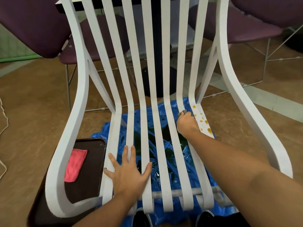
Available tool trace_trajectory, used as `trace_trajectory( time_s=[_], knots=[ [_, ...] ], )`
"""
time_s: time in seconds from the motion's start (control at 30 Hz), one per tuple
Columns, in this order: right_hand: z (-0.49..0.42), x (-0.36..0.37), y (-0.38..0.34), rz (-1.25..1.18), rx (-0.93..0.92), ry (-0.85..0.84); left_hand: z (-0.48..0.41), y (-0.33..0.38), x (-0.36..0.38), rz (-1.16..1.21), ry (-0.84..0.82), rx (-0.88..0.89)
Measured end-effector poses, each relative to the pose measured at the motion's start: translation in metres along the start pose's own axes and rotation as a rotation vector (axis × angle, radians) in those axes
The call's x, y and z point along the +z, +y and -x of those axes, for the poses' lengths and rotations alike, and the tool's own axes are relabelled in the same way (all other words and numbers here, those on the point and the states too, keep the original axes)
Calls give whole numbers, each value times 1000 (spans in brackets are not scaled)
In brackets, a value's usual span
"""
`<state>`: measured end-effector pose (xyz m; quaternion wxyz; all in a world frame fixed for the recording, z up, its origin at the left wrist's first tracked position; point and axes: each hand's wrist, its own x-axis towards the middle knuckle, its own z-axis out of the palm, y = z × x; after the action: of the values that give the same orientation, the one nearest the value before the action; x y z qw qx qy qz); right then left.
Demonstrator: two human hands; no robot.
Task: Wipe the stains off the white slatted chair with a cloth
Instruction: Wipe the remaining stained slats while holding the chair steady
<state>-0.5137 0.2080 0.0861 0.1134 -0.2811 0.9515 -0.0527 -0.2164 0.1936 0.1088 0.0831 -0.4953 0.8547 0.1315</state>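
I am looking down at the white slatted chair point(144, 128), which stands on a blue plastic sheet point(101, 131) spread over the brown floor. The left hand point(129, 174) lies flat on the front part of the seat, its fingers point(126, 151) straight and spread apart across the slats on the left side. The right hand point(186, 123) reaches further back, to where the seat curves up into the backrest. Its fingers are curled round a small grey cloth point(183, 112), most of which I cannot see under the hand; the cloth presses on the second slat from the right.

The stains point(204, 122) are yellow-orange spots and blotches on the outermost right slat, just beside the right hand and running along it from the bend toward the front.

To the left of the chair a dark tray point(88, 174) sits on the floor with a folded pink cloth point(75, 164) on it. Purple chairs point(32, 27) stand behind, and the toes of dark shoes point(141, 218) show below the seat's front edge.
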Motion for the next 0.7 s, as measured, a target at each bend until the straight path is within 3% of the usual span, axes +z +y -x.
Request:
trace_trajectory(
  time_s=[0.3,0.7],
  knots=[
    [83,19,30,-285,84,56,5,0,-4,-8,6,-4],
    [204,6,56,-194,91,13,9,0,-6,2,3,-4]
  ],
)
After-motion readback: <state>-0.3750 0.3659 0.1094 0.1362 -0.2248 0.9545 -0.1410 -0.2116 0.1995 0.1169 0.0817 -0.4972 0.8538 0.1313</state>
